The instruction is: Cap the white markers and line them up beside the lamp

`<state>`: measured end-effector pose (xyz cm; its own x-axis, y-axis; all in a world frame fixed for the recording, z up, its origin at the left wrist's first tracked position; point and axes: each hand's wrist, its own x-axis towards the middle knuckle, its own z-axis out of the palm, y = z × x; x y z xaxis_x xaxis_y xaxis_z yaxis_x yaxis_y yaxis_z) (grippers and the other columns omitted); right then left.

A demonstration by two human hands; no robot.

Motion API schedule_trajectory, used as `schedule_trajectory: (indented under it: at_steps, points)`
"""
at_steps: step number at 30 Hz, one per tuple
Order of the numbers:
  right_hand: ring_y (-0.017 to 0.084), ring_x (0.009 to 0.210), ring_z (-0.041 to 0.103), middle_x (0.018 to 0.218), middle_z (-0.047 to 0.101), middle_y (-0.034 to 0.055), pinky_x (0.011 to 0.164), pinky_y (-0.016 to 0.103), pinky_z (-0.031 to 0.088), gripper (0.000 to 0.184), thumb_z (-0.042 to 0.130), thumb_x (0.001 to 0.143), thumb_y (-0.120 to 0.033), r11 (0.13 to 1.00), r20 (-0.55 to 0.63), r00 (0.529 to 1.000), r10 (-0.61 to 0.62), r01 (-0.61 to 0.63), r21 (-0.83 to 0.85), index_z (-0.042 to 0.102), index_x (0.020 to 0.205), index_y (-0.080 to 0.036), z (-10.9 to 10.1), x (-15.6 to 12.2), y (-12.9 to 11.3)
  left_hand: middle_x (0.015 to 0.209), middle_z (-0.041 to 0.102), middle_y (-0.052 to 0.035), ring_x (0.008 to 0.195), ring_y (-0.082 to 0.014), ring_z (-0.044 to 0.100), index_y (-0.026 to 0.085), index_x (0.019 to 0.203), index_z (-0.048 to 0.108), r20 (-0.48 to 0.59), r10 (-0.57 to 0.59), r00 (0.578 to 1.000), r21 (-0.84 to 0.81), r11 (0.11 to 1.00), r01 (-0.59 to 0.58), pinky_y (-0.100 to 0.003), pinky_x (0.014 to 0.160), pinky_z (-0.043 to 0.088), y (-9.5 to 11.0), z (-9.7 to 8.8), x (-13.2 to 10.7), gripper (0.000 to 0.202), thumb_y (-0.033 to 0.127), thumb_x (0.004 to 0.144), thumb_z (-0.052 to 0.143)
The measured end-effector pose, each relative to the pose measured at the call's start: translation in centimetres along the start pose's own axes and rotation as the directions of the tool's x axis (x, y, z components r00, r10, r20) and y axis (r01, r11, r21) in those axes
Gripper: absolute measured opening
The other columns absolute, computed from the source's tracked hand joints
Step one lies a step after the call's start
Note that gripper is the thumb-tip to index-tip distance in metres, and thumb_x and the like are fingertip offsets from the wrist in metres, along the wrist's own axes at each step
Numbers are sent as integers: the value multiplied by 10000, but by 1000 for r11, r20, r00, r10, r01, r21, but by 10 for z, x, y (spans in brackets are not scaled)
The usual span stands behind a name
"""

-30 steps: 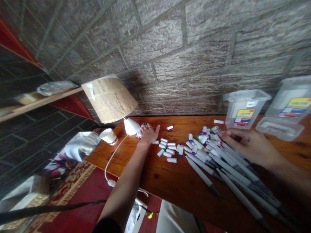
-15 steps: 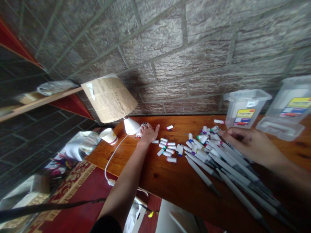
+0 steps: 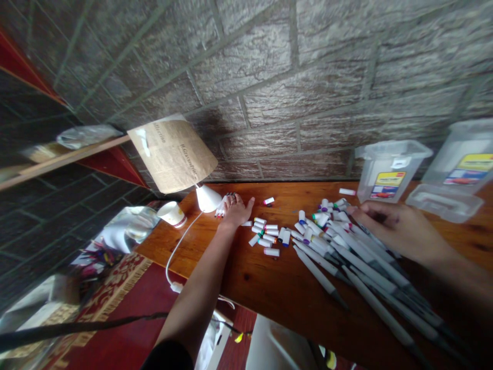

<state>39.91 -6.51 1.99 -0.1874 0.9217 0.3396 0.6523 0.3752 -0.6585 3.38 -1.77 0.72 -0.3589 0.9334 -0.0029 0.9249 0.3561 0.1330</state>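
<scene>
My left hand [image 3: 235, 209] is stretched far out on the wooden table [image 3: 269, 288], closed round a bunch of white markers [image 3: 222, 209] beside the lamp base [image 3: 208, 199]. My right hand [image 3: 396, 228] hovers low over the pile of grey markers [image 3: 358, 267], fingers curled and loosely apart, fingertips near the coloured caps [image 3: 319, 223]. I see nothing held in it. More loose caps [image 3: 265, 236] lie between the two hands.
A small lamp with a paper shade [image 3: 173, 154] stands at the table's left end, its white cord [image 3: 177, 257] trailing off the edge. A paper cup [image 3: 173, 214] sits beside it. Clear plastic boxes [image 3: 389, 172] and a lid [image 3: 444, 203] stand by the brick wall at right.
</scene>
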Motion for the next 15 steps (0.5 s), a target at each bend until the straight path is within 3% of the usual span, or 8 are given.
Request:
schedule_trajectory:
  at_steps: [6,15]
  points:
    - [141,502,477,544,533,2,511,271,358,591,449,822,-745,1000,7,1000,13,-13,-18,569,610,-206,-1,-1,2,1595,229,-245,1516,-324,119,8,1526,279,10,-3,1000,2,1000,3,-471,1223,155,0,2,1,903,677,925,196]
    - [135,499,450,539,507,0,502,264,351,587,464,815,-741,1000,18,1000,10,-10,5,569,615,-200,0,-1,2,1600,204,-264,1519,-338,86,-29,1529,246,18,-13,1000,-5,1000,13,-454,1229,105,-3,4,4,959,697,907,162]
